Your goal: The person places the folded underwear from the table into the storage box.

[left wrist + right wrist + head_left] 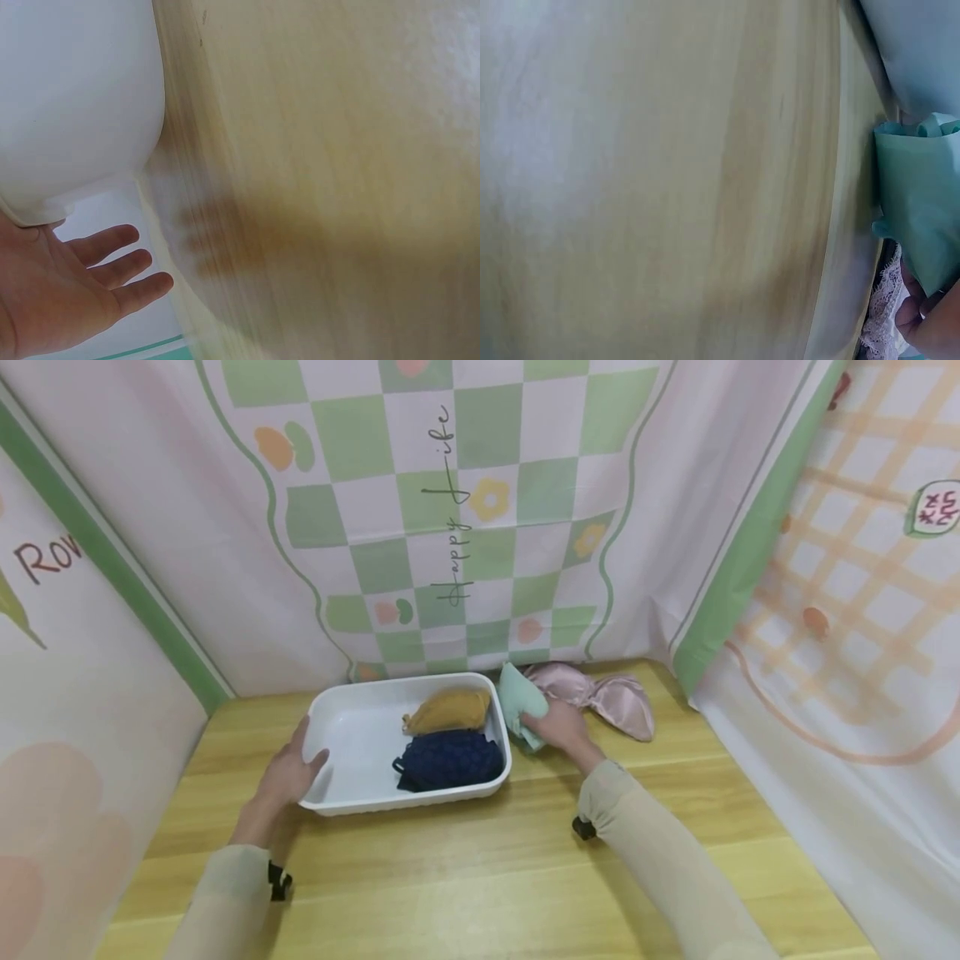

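Note:
In the head view my left hand [288, 770] rests at the left rim of a white tray [352, 807], its thumb over the inside. Three of its fingers [124, 289] stretch out past the tray wall in the left wrist view. My right hand [558, 727] grips a folded mint green bra [522, 700] beside the tray's right end. In the right wrist view, the green bra's [919, 195] smooth cup and strap loops show. Inside the tray, a folded mustard bra [450, 710] lies behind a folded navy one [450, 762], both towards the right.
A pink satin bra [622, 702] lies at the back of the wooden table [450, 877], right of my right hand. White lace [885, 304] shows near that hand. Printed curtains [427, 518] hang behind and at both sides.

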`<control>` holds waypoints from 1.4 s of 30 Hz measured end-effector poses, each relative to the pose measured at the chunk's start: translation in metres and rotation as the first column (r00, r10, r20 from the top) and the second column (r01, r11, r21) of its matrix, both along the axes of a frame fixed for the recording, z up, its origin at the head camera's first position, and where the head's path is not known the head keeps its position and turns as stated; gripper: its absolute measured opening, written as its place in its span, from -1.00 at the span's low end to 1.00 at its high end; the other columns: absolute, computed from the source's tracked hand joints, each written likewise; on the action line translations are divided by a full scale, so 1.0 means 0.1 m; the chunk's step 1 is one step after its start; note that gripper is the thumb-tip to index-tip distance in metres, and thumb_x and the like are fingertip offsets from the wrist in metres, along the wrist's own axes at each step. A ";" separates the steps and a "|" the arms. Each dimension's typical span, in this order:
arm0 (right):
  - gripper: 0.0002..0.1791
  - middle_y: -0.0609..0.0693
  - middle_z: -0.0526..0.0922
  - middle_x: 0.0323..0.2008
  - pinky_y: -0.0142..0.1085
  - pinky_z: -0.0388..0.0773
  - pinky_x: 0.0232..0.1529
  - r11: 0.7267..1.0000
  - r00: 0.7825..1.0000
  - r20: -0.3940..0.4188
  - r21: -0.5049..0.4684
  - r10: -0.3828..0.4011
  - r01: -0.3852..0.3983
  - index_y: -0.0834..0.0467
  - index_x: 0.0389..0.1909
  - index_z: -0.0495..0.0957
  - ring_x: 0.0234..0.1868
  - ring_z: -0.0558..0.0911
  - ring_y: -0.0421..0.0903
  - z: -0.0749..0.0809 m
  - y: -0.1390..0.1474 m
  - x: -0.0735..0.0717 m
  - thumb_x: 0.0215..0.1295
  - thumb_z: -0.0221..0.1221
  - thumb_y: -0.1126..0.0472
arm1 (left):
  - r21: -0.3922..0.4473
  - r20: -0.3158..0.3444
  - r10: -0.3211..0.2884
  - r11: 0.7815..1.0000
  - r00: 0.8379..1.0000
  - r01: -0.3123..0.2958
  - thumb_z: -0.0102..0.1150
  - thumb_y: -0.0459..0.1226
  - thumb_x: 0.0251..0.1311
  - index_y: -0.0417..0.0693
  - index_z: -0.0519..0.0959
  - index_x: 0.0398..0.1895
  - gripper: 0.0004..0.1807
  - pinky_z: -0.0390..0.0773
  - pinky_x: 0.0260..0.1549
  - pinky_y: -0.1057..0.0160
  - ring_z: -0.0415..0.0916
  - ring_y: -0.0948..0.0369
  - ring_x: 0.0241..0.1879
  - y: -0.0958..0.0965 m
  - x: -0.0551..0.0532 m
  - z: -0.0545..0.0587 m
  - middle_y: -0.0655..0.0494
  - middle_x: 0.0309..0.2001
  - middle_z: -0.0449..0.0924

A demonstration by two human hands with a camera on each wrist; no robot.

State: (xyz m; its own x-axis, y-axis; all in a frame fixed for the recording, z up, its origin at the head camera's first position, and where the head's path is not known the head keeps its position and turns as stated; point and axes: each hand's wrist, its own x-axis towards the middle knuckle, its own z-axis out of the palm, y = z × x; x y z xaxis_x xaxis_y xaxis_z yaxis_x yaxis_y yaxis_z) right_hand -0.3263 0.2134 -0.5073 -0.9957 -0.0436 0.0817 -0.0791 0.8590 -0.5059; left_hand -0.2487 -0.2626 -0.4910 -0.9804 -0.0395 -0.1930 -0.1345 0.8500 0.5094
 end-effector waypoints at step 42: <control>-0.64 0.08 0.69 -0.47 -0.24 0.50 -0.38 0.982 0.993 -0.114 -0.189 0.000 -0.022 0.15 -0.43 0.60 -0.42 0.57 -0.01 0.32 0.11 -0.01 0.22 0.25 -0.10 | -0.004 0.004 0.000 1.000 1.000 0.000 -0.27 0.15 0.49 0.06 -0.53 0.59 -0.08 0.12 0.40 -0.38 -0.01 -0.43 0.46 0.00 0.01 -0.01 -0.45 0.54 -0.16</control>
